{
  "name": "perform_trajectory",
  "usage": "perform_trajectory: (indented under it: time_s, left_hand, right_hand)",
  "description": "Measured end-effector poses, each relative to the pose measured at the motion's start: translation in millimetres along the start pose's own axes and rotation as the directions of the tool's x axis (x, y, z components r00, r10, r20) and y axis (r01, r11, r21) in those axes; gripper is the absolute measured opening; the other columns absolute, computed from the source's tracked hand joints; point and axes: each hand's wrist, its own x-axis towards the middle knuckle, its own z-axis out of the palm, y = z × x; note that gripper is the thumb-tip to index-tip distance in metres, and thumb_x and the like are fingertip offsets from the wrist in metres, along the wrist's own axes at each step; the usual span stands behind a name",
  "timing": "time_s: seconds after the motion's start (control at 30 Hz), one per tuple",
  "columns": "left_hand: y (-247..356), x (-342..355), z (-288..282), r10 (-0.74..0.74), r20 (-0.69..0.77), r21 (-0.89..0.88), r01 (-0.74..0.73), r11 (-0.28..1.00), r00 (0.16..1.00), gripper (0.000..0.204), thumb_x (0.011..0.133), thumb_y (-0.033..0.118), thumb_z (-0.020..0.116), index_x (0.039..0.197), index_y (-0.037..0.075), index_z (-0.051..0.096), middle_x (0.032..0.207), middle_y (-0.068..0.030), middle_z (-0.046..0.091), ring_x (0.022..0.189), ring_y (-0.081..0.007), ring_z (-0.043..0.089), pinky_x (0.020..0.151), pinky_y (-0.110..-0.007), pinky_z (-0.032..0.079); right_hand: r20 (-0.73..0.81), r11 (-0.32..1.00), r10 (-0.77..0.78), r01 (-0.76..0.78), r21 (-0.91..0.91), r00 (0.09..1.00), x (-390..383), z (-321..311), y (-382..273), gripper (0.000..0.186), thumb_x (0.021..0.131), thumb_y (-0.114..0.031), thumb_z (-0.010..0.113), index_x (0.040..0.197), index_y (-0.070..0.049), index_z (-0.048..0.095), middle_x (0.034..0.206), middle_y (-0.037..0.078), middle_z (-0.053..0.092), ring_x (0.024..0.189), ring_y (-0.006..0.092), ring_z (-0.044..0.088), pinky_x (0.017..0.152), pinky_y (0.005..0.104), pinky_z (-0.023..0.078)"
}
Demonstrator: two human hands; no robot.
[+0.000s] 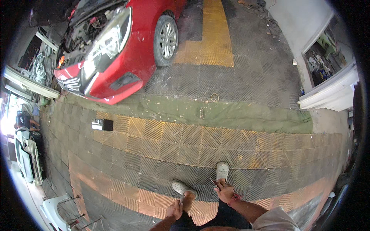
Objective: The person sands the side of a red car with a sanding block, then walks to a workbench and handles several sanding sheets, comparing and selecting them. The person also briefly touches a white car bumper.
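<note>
My left hand (175, 209) is closed low in the picture, near my left leg. A short, thin greyish thing seems to stick up from it, too small to name. My right hand (225, 191), with a red band at its wrist, is closed in front of my right leg. From its fingers juts a thin dark flat thing (214, 183) whose kind I cannot make out. Neither hand touches the car. Below the hands are my two pale clogs, the left clog (181, 187) and the right clog (222, 171), on the tiled floor.
A red car (135, 69) with its hood raised stands ahead at left. Green cloth (165, 110) crosses the floor before me. A small black-and-white box-like object (102, 124) lies left. A white body panel (56, 212) is at lower left; cables (266, 17) lie far right.
</note>
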Motion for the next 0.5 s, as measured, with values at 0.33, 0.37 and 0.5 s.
perform_trajectory:
  time_s: [0.33,0.37,0.5]
  left_hand:
    - [122,-40,-30,-0.212,-0.044,-0.869,0.067,0.489,0.976,0.042,0.106,0.028,0.060,0.131,-0.005,0.064,0.116,-0.0204,0.072,0.100,-0.0388,0.070,0.089,-0.049,0.059]
    - [139,-47,-41,-0.209,-0.028,-0.874,0.078,0.480,0.977,0.039,0.106,0.026,0.061,0.129,-0.005,0.065,0.116,-0.0184,0.073,0.101,-0.0355,0.070,0.090,-0.047,0.058]
    - [224,-68,-143,-0.104,0.002,-0.859,0.055,0.509,0.995,0.035,0.105,0.021,0.065,0.129,-0.004,0.067,0.121,-0.0116,0.074,0.110,-0.0254,0.068,0.095,-0.038,0.056]
  right_hand:
    - [-0.022,0.210,0.757,-0.212,0.955,0.653,-22,-58,-34,0.054,0.095,-0.027,0.078,0.135,0.002,0.057,0.123,0.025,0.070,0.111,0.0393,0.071,0.099,0.0459,0.056]
    - [-0.023,0.284,0.724,-0.268,0.921,0.689,-18,-67,-27,0.064,0.092,-0.031,0.082,0.139,0.002,0.053,0.125,0.023,0.069,0.115,0.0355,0.069,0.102,0.0435,0.054]
    - [0.112,0.214,0.630,-0.310,0.926,0.768,24,-201,-44,0.070,0.089,-0.036,0.087,0.137,0.003,0.056,0.135,0.028,0.066,0.125,0.0384,0.065,0.107,0.0452,0.052]
